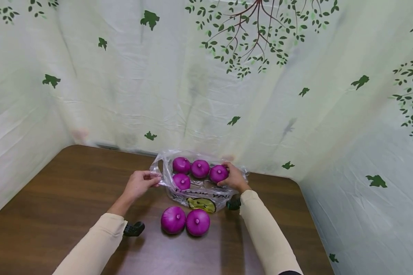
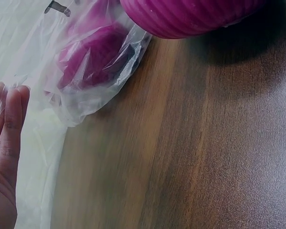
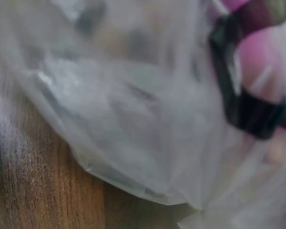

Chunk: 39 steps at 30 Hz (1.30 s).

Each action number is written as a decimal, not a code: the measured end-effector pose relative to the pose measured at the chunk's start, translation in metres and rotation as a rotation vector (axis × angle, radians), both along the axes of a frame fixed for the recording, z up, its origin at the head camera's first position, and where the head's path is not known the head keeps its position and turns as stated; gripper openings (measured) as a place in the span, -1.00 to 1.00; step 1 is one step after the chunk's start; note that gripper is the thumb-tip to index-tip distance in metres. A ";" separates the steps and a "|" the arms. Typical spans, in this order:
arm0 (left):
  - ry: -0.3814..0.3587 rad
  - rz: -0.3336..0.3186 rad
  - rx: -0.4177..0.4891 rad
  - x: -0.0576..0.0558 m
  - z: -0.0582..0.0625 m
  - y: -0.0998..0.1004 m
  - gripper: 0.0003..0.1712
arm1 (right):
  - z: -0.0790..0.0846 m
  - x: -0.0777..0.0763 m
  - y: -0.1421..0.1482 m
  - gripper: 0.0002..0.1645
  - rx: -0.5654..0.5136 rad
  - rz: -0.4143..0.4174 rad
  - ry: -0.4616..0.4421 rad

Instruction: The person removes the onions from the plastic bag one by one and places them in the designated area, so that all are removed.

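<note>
A clear plastic bag (image 1: pixel 201 196) with dark lettering and a yellow print lies spread at the back of the table, several purple, ribbed, onion-like balls in it. My left hand (image 1: pixel 141 185) pinches the bag's left edge between thumb and fingers; in the left wrist view the same hand (image 2: pixel 5 138) has the thin film at its fingertips. Inside the bag's right side, my right hand (image 1: pixel 235 177) grips a purple onion (image 1: pixel 218 173), fingers over its far side. The right wrist view is blurred, mostly filled by bag film (image 3: pixel 124 133).
Two more purple onions, one on the left (image 1: pixel 173 220) and one on the right (image 1: pixel 198 222), sit side by side in front of the bag. Beneath everything is a brown wooden table (image 1: pixel 72 198). A leaf-printed white curtain (image 1: pixel 178 95) hangs right behind the table's far edge.
</note>
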State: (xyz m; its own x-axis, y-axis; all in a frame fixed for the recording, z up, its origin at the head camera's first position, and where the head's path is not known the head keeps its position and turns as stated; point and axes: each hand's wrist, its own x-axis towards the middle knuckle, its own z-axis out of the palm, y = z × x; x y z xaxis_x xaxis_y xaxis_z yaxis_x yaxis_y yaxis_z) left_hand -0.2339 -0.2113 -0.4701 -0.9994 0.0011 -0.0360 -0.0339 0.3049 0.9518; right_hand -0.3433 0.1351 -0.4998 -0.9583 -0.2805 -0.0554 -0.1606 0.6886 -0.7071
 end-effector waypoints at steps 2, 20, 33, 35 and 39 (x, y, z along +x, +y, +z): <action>0.001 -0.004 0.007 0.000 0.000 0.001 -0.67 | 0.001 0.001 0.001 -0.02 -0.010 0.000 0.003; -0.008 -0.004 -0.001 -0.003 0.001 0.004 -0.65 | 0.020 0.021 0.010 -0.04 -0.113 -0.001 0.018; 0.003 -0.002 0.005 -0.003 0.003 0.007 -0.66 | 0.042 0.039 0.012 -0.03 -0.158 0.001 0.044; 0.007 -0.004 0.005 -0.003 0.003 0.007 -0.65 | 0.044 0.042 0.013 -0.01 -0.165 0.001 0.055; 0.018 -0.010 0.002 -0.003 0.003 0.007 -0.65 | 0.046 0.049 0.016 -0.02 -0.185 0.008 0.084</action>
State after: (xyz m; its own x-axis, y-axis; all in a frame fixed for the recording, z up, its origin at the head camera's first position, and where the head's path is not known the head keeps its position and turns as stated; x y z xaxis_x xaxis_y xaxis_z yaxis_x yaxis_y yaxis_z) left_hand -0.2368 -0.2041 -0.4668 -0.9998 0.0116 -0.0184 -0.0140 0.3033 0.9528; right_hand -0.2945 0.1508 -0.4542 -0.9550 -0.2863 0.0780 -0.2296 0.5463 -0.8055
